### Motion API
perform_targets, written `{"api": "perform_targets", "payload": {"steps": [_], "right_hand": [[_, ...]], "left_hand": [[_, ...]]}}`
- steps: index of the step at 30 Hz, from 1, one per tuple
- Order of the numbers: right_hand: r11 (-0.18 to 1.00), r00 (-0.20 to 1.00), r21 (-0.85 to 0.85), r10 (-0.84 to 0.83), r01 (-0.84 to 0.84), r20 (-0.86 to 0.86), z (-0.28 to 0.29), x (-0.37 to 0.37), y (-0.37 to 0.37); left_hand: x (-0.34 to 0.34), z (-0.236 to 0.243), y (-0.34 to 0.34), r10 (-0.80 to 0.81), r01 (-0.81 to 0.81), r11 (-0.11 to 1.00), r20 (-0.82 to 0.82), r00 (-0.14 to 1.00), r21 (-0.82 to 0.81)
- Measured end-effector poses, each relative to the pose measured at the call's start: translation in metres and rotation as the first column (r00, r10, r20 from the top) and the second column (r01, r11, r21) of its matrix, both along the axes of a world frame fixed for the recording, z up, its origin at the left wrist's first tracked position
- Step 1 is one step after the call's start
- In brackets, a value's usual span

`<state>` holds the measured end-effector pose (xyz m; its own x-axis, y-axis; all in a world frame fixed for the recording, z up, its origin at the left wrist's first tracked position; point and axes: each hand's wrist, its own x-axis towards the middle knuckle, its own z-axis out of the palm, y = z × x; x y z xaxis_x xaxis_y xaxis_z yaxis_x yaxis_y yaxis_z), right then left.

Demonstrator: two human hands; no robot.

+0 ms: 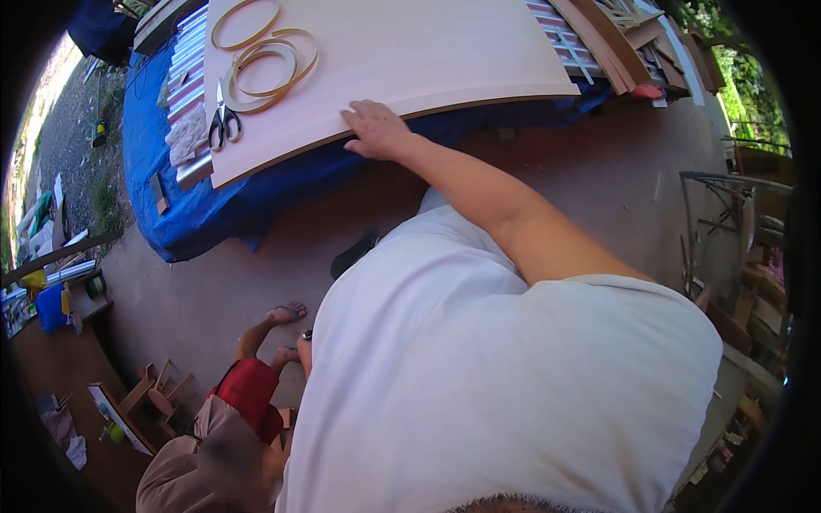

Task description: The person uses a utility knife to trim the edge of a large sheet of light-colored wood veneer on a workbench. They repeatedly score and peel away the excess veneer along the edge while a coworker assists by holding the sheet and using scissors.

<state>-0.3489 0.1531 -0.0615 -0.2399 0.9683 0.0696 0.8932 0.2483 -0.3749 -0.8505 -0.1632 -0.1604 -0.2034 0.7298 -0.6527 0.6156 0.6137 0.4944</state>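
**A hand pressed on the edge of a pale wooden panel**

Seen from above, a person in a white shirt reaches the right hand [374,128] forward onto the near edge of a large pale wooden panel [410,51]. The hand lies palm down, fingers spread and curled slightly over the edge, pressing on the board rather than gripping anything. The left hand is out of sight.

The panel rests on a support draped with a blue tarpaulin [197,205], which hangs down to a bare brown floor. On the far left part of the panel lie several loose coils of thin tan edge banding [267,68]. Just beside them, at the panel's left edge, lies a pair of black-handled scissors [223,120]. Both are well apart from the hand.

At the lower left, another person in red shorts [250,389] crouches on the floor, near small wooden pieces [150,393].
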Motion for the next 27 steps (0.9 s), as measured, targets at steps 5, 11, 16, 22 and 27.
{"api": "perform_targets", "payload": {"steps": [5,11,16,22,27], "right_hand": [[0.970,0.994,-0.232,0.086,-0.068,0.070,0.006,-0.068,0.051],[0.988,0.989,-0.097,0.128,-0.121,0.073,-0.007,0.045,0.016],[1.000,1.000,0.004,0.020,-0.020,0.011,-0.024,0.231,-0.031],[0.986,0.975,-0.126,-0.085,0.112,0.205,-0.020,0.488,-0.101],[0.711,0.614,-0.235,-0.336,0.662,0.714,0.015,0.641,-0.144]], "left_hand": [[0.026,0.022,0.050,-0.009,0.010,1.000,-0.030,1.000,0.028],[0.076,0.065,0.125,0.018,-0.014,0.999,-0.072,0.997,0.050],[0.144,0.094,0.180,-0.005,0.006,1.000,-0.102,0.995,0.014],[0.218,0.114,0.197,-0.052,0.042,0.995,-0.111,0.992,-0.096],[0.252,0.145,0.161,-0.079,0.045,0.962,-0.115,0.990,-0.268]]}}
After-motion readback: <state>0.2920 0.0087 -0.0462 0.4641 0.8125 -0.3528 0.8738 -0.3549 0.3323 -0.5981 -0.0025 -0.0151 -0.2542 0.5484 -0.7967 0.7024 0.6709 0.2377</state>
